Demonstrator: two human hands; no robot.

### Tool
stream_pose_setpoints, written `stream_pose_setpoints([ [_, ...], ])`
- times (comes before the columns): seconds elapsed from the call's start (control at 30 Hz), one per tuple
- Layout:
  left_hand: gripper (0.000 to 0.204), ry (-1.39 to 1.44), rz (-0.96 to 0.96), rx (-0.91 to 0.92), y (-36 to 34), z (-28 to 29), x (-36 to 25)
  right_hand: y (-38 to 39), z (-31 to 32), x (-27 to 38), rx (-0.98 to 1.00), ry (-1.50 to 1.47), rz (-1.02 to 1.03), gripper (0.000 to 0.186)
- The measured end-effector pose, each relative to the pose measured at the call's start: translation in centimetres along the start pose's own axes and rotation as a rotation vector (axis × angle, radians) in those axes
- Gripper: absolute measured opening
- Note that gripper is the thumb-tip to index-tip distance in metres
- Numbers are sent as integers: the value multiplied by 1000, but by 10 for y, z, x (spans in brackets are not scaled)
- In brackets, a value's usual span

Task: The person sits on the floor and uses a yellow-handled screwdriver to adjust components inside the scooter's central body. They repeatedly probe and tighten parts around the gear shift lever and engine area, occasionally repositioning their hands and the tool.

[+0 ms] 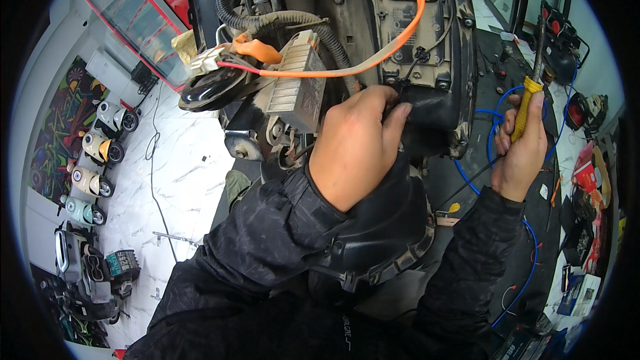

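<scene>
A partly stripped scooter (373, 20) with exposed dusty parts is before me. My left hand (357, 143) reaches into its middle with fingers bent and thumb near the index finger, beside a black plastic part (427, 108). Whatever lies between those fingertips is hidden. Off to the right, my right hand (523, 153) is wrapped round the yellow handle of a screwdriver (529, 103), its shaft pointing up and away from the scooter. Left of my left hand sits a finned metal box (293, 87). An orange cable (400, 37) arches above, joined near a white connector (205, 61).
A corrugated black hose (230, 7) curves over the scooter's left side. Blue air hose (530, 240) snakes over the dark mat at right, near scattered parts. Several small scooters (100, 147) line the left wall. A red-framed glass cabinet (143, 10) stands far left.
</scene>
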State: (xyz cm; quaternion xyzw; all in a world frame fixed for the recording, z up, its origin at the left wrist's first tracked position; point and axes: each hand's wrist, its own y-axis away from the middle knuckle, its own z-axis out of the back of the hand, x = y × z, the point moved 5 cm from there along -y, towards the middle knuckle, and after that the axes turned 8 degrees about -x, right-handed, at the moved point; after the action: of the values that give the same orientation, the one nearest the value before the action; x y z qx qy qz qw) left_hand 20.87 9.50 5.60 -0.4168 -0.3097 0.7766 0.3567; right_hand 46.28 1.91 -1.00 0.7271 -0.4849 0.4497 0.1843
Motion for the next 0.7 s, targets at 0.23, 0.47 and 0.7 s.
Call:
stream_pose_setpoints([
  [0.23, 16, -19, 10, 11, 0, -1, -4, -1, 5, 3, -32, -4, 12, 53],
  [0.47, 16, -16, -13, -24, 0, -3, -2, 0, 2, 4, -1, -15, 4, 54],
  [0.7, 17, -12, 30, -54, 0, -3, 1, 3, 4, 11, -25, -13, 19, 53],
])
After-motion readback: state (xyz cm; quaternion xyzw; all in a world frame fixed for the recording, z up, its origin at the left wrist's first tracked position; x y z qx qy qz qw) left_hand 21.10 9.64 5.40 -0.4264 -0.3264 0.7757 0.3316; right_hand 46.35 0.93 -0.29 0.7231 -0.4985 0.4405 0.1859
